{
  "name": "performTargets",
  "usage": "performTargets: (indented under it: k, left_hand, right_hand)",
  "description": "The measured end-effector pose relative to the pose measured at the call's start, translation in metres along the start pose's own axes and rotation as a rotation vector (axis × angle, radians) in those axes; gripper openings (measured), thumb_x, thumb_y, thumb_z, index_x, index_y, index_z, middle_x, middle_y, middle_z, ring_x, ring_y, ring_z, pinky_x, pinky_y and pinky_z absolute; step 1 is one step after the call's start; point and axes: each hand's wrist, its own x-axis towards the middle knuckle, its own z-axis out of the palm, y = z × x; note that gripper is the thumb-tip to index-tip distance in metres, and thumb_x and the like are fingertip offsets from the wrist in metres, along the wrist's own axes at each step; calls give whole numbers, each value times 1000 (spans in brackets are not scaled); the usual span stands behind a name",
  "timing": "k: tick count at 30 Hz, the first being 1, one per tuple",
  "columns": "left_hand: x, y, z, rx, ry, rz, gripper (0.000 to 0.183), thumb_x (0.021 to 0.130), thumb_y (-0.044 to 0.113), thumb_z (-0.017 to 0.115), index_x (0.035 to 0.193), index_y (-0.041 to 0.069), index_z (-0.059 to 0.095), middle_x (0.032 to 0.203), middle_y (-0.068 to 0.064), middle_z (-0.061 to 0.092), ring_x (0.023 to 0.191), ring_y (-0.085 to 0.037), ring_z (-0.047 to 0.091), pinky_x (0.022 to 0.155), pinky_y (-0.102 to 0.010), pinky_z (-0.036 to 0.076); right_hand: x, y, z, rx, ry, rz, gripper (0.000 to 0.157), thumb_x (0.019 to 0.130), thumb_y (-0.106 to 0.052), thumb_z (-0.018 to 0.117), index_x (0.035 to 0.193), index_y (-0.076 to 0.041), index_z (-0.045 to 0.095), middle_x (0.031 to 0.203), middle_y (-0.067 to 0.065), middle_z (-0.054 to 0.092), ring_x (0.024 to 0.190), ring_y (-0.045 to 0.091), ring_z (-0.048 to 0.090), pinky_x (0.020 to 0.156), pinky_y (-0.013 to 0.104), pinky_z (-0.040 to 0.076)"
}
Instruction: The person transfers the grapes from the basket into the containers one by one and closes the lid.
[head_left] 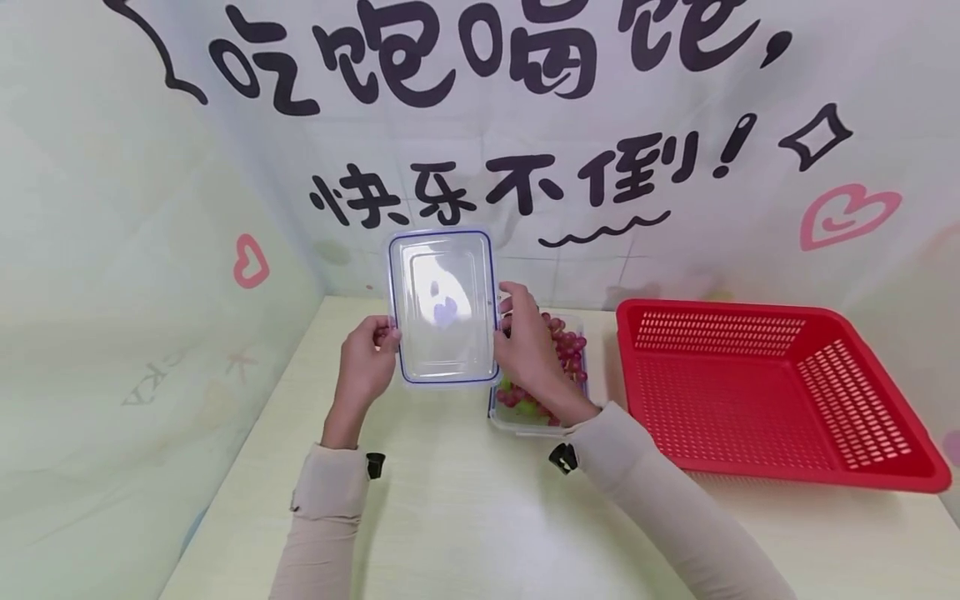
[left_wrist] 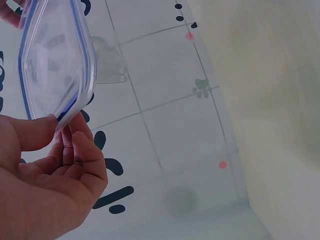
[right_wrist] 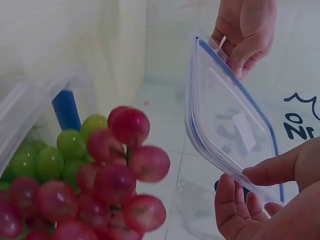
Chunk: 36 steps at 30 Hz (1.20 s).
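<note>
Both hands hold up a clear plastic lid [head_left: 444,308] with a blue seal line, tilted so its flat face shows in the head view. On its left edge, my left hand [head_left: 366,358] pinches the rim between thumb and fingers. The opposite edge is pinched by my right hand [head_left: 528,342], which is also seen in the right wrist view. Behind and below the right forearm, a clear container [head_left: 525,430] stands on the table, partly hidden by it. Red grapes [right_wrist: 115,180] and green grapes [right_wrist: 50,160] fill it, some red ones rising above the rim.
A red perforated plastic basket [head_left: 735,408] stands on the table at the right, close to the container. Behind the pale table [head_left: 450,500] hangs a printed backdrop [head_left: 570,192] with large black characters; it also covers the left side.
</note>
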Motion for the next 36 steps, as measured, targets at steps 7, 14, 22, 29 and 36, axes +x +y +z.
performTargets:
  k: [7, 14, 22, 29, 36]
  left_hand:
    - [-2, 13, 8, -12, 3, 48, 19, 93, 14, 50, 108, 3, 52, 92, -10, 53, 84, -22, 48, 67, -30, 43]
    - [-2, 23, 15, -49, 8, 128, 15, 92, 11, 51, 104, 4, 51, 93, -9, 54, 85, -21, 49, 68, -31, 42]
    - [-3, 32, 27, -102, 5, 190, 12, 90, 9, 54, 101, 5, 51, 94, -8, 56, 88, -19, 52, 69, -32, 42]
    - [-2, 40, 36, -124, 0, 223, 12, 89, 9, 56, 99, 6, 52, 94, -7, 57, 88, -19, 53, 67, -32, 42]
    - [3, 46, 45, -132, 13, 258, 12, 86, 7, 59, 97, 7, 54, 94, -6, 60, 89, -18, 56, 65, -31, 42]
  right_hand:
    - [-1, 4, -16, -13, 13, -18, 55, 83, 9, 51, 131, -11, 34, 105, 3, 45, 89, 15, 51, 68, 27, 49]
    - [-1, 8, -29, -68, 41, -33, 50, 81, 10, 53, 125, -9, 38, 102, 3, 45, 89, 15, 51, 73, 27, 48]
    - [-1, 14, -46, -110, 71, -46, 42, 82, 7, 55, 118, -10, 42, 99, 2, 47, 87, 14, 52, 69, 25, 48]
    - [-1, 20, -60, -144, 83, -78, 35, 81, 5, 57, 112, -7, 46, 101, 4, 50, 90, 16, 54, 71, 26, 50]
    - [2, 26, -70, -160, 73, -72, 32, 81, 2, 62, 107, -8, 48, 101, 7, 52, 87, 16, 54, 69, 29, 50]
